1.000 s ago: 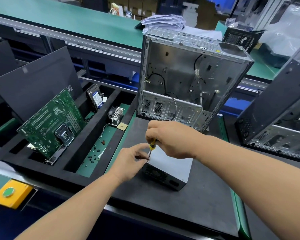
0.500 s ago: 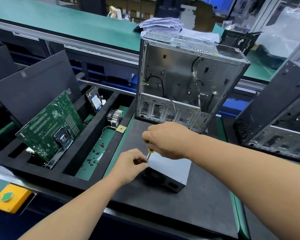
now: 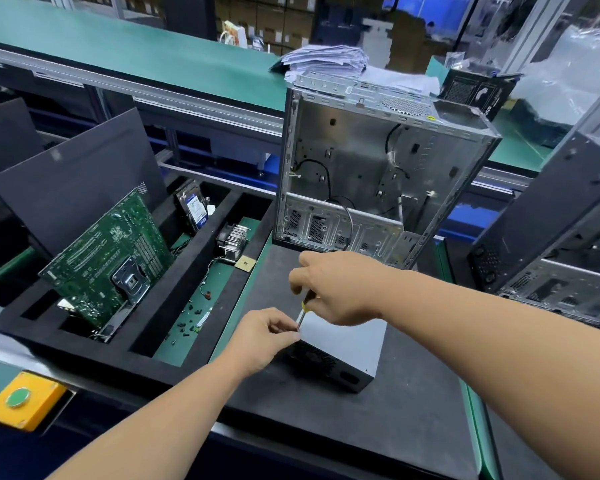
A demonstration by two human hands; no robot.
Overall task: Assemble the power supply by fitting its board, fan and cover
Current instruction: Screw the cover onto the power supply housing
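Here the power supply (image 3: 340, 351), a grey metal box with a dark vented front face, lies on the black foam mat (image 3: 378, 420) near the mat's middle, just in front of the open computer case (image 3: 368, 174) that stands upright behind it. The right hand (image 3: 336, 289) is curled round a screwdriver (image 3: 302, 311) with a yellow and black handle, holding it tilted so its thin shaft slants down to the box's top left corner. The left hand (image 3: 264, 337) sits at that same corner, thumb and fingertips pressed together in a pinch round the shaft's lower end; whether they also hold a screw cannot be told. The case is bare silver metal inside, with black cables hanging along its back wall. To the left of the mat, a black foam tray (image 3: 174, 299) has several long compartments: a green circuit board (image 3: 108, 258) leans in 1 of them against a dark panel (image 3: 73, 188), a hard drive (image 3: 193, 206) stands tilted further back, and a finned metal cooler (image 3: 232, 242) rests on the green floor of the compartment nearest the mat, with small dark screws (image 3: 191, 317) scattered below it. A yellow box with a green button (image 3: 21, 400) sits at the bench's near left edge. Another dark case (image 3: 555, 237) leans at the right.
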